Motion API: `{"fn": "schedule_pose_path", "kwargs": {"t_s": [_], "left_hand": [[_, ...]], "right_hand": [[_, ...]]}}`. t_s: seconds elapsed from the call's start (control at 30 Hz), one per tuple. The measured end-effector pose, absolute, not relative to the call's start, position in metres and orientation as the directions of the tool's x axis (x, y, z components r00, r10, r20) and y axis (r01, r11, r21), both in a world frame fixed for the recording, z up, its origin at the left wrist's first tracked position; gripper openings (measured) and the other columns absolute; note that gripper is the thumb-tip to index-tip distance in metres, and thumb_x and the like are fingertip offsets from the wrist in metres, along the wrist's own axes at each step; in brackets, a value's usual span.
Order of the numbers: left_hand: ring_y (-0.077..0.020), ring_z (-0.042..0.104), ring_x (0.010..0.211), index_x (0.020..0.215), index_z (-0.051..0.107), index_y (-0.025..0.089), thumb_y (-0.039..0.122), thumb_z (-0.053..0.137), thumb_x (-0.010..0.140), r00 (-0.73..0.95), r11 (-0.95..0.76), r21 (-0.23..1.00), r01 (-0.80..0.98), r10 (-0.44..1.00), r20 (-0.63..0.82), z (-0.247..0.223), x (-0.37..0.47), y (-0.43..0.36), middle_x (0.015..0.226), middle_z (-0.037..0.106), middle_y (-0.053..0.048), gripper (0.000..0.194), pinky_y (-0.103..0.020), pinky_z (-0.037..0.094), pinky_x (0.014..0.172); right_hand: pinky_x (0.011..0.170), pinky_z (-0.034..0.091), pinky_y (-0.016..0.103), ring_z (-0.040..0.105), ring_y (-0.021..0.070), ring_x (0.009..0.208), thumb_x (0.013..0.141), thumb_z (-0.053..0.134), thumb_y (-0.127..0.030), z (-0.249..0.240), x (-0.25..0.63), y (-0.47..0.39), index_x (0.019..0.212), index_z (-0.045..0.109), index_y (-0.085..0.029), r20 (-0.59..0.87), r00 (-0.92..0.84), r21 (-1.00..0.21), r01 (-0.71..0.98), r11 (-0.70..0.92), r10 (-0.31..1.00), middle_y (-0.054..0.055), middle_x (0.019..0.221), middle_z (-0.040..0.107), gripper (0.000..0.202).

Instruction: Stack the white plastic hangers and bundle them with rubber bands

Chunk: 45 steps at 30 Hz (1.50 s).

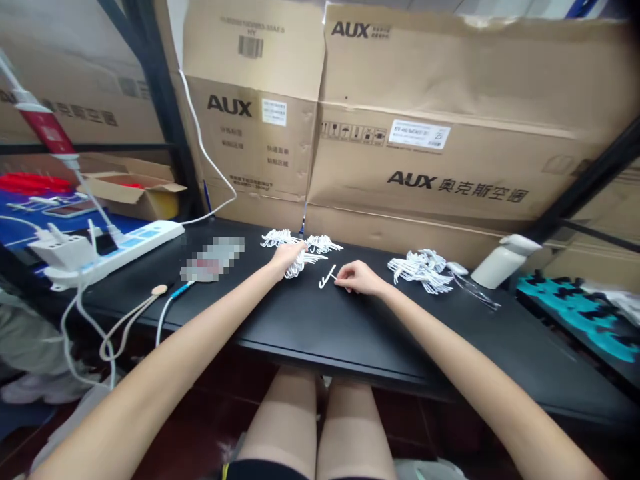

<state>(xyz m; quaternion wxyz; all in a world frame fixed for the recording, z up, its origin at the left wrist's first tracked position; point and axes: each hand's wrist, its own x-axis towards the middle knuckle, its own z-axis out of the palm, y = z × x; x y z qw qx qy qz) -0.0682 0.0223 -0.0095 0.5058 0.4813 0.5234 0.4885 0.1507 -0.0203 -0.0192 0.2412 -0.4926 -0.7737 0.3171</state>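
My left hand (290, 256) is closed on a bunch of small white plastic hooks (296, 268) at the middle of the black table. Just right of it, my right hand (356, 277) pinches one white hook (327, 276) by its end, apart from the bunch. Behind my left hand lie more white hooks (278, 238), with another cluster (324, 244) beside them. A bigger pile of white pieces (421, 271) rests to the right of my right hand.
The black table (320, 333) meets cardboard boxes (425, 160) at its back. On the right are a white bottle (504, 261), a cable and a tray of turquoise parts (575, 310). A power strip (120, 253), cords and a phone-like item (212, 260) occupy the left.
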Motion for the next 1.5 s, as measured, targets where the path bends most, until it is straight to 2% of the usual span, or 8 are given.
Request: {"fn": "schedule_pose_path", "kwargs": {"t_s": [0.1,0.27,0.37,0.47,0.7,0.97,1.27,1.5], "left_hand": [[-0.0181,0.062,0.061,0.066,0.066,0.016,0.029,0.064,0.066,-0.005,-0.033,0.999,0.028,0.999,0.033,-0.007,-0.058,0.035,0.06,0.066,-0.004,0.013,-0.028,0.05,0.059],[-0.0192,0.062,0.074,0.073,0.07,0.015,0.037,0.063,0.069,0.097,-0.194,0.973,0.125,0.978,0.183,-0.01,-0.046,0.044,0.073,0.07,-0.004,0.023,-0.028,0.047,0.069],[-0.0178,0.059,0.074,0.07,0.069,0.016,0.039,0.065,0.07,0.149,-0.249,0.952,0.18,0.963,0.224,-0.01,-0.043,0.036,0.071,0.067,-0.002,0.023,-0.027,0.044,0.073],[-0.0169,0.057,0.069,0.065,0.066,0.015,0.038,0.059,0.077,0.189,-0.394,0.887,0.242,0.916,0.355,-0.007,-0.038,0.023,0.067,0.063,-0.001,0.027,-0.028,0.044,0.073],[-0.0198,0.061,0.079,0.064,0.065,0.015,0.032,0.06,0.077,0.211,-0.45,0.848,0.279,0.89,0.403,-0.004,-0.028,0.003,0.073,0.066,-0.003,0.022,-0.031,0.044,0.084],[-0.0206,0.062,0.08,0.068,0.066,0.015,0.033,0.06,0.077,0.309,-0.422,0.863,0.277,0.89,0.335,-0.005,-0.021,-0.009,0.073,0.067,-0.003,0.021,-0.031,0.046,0.081],[-0.0188,0.062,0.078,0.069,0.066,0.015,0.032,0.057,0.079,0.314,-0.43,0.857,0.286,0.886,0.34,-0.002,-0.021,-0.013,0.074,0.068,-0.002,0.022,-0.029,0.045,0.082],[-0.0202,0.063,0.085,0.083,0.069,0.017,0.037,0.057,0.079,0.343,-0.435,0.832,0.343,0.883,0.32,-0.012,-0.019,-0.013,0.088,0.071,-0.003,0.024,-0.03,0.047,0.083]], "right_hand": [[0.036,0.034,0.018,0.045,0.007,0.035,0.071,0.068,-0.036,-0.014,0.168,-0.02,0.069,0.062,-0.013,0.057,-0.364,-0.801,0.539,0.26,0.93,-0.002,0.046,0.056,0.024],[0.038,0.038,0.02,0.049,0.0086,0.039,0.066,0.073,-0.044,-0.017,0.192,-0.022,0.071,0.062,-0.013,0.162,-0.247,-0.872,0.417,0.256,0.955,-0.001,0.049,0.058,0.033],[0.039,0.039,0.021,0.05,0.009,0.04,0.065,0.074,-0.047,-0.02,0.197,-0.027,0.07,0.065,-0.012,0.12,-0.26,-0.9,0.379,0.216,0.958,-0.001,0.048,0.058,0.036],[0.04,0.04,0.021,0.05,0.0085,0.042,0.066,0.074,-0.046,-0.018,0.193,-0.034,0.071,0.067,-0.012,0.126,-0.3,-0.911,0.343,0.23,0.946,0.0,0.049,0.058,0.035],[0.041,0.042,0.022,0.05,0.0091,0.043,0.064,0.076,-0.042,-0.007,0.186,-0.043,0.067,0.068,-0.014,0.144,-0.284,-0.927,0.298,0.23,0.948,-0.001,0.05,0.057,0.03],[0.041,0.041,0.022,0.048,0.0084,0.042,0.066,0.076,-0.04,-0.015,0.182,-0.045,0.071,0.07,-0.013,0.134,-0.315,-0.93,0.288,0.229,0.94,0.0,0.052,0.058,0.027],[0.043,0.041,0.021,0.048,0.0083,0.048,0.066,0.075,-0.039,-0.007,0.186,-0.044,0.08,0.073,-0.013,0.03,-0.332,-0.97,0.22,0.108,0.943,0.0,0.057,0.058,0.03],[0.046,0.04,0.024,0.048,0.0101,0.051,0.077,0.066,-0.042,-0.005,0.183,-0.049,0.084,0.071,-0.013,0.102,-0.412,-0.919,0.308,0.244,0.905,0.001,0.064,0.059,0.03]]}}
